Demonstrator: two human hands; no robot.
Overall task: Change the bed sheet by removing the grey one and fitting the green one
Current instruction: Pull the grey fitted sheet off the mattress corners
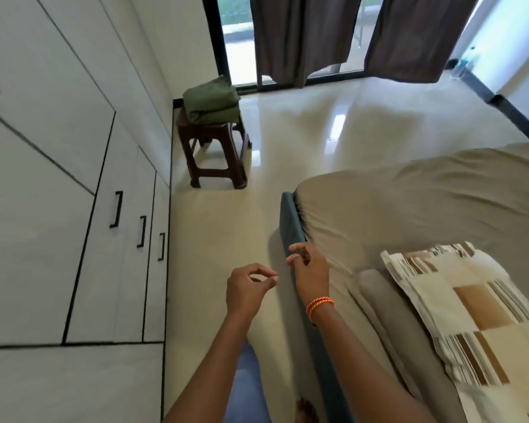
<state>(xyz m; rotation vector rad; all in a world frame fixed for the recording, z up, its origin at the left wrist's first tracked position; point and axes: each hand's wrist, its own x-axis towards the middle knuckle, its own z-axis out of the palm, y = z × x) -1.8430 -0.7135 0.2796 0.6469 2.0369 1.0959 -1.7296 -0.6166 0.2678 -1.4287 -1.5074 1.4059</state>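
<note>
A bedroom with white wardrobes is framing a bed whose fitted grey sheet (409, 203) is still lying on it. The folded green sheet (211, 100) is waiting on a brown stool (214, 154) well apart. Left hand (248, 286) and right hand (307, 267) are hovering loosely curled, grasping nothing; removal seems about to start, needing a grip on the sheet's edge.

Both forearms reach forward, bare. Left hand (248, 286): fingers loosely curled, thumb and forefinger tips nearly meeting, holding nothing. Right hand (308, 268): slightly ahead of left, fingers curled loosely, nothing in its grip. Orange cord band (319, 304) on right wrist.
</note>
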